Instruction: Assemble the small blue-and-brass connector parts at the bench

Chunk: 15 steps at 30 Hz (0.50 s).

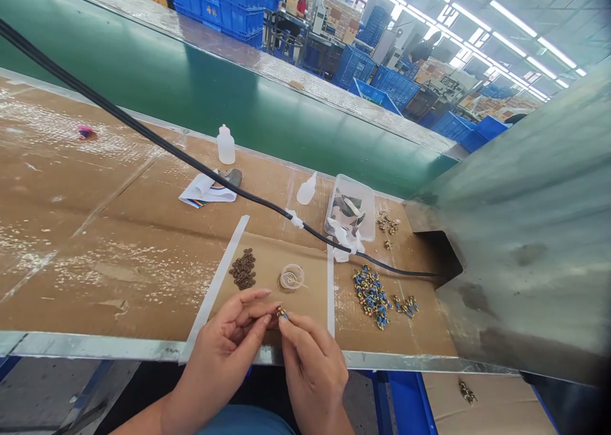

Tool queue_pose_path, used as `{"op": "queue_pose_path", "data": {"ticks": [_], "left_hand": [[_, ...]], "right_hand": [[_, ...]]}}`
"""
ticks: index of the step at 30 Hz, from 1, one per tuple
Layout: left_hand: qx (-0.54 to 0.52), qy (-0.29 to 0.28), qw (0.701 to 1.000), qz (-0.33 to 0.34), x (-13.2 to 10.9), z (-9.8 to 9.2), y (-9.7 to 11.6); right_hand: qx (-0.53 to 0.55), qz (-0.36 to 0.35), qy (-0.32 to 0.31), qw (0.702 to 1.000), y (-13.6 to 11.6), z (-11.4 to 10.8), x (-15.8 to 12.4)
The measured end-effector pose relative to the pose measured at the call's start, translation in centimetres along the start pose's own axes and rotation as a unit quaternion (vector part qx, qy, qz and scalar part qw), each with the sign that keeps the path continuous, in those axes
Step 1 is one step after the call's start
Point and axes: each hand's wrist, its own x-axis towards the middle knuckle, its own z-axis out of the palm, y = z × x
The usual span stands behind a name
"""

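My left hand (224,349) and my right hand (312,365) meet at the near edge of the cardboard-covered bench (109,231). Between their pinched fingertips sits one tiny blue and yellow wound part (281,312). A pile of small dark brown rings (244,269) lies just beyond my left hand. Beside it stands a small clear round dish (291,276). A heap of several blue and yellow wound parts (371,293) lies to the right of my right hand.
A black cable (157,141) runs diagonally across the bench. Two small white dropper bottles (225,144) (306,189), a clear plastic tub (353,207) and folded paper (206,190) sit further back. A green conveyor belt (229,98) runs behind; blue crates and people stand beyond.
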Motion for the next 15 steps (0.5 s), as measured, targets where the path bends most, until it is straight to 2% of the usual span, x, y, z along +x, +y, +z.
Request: {"op": "queue_pose_path", "data": {"ticks": [10,15], "left_hand": [[0.040,-0.015,0.999,0.017,-0.1,0.0,0.4],[0.008,-0.035,0.999,-0.018,0.1,0.0,1.0]], "right_hand": [[0.012,0.006,-0.010,1.000,0.3,0.4,-0.3],[0.025,0.022,-0.026,0.999,0.6,0.2,-0.5]]}}
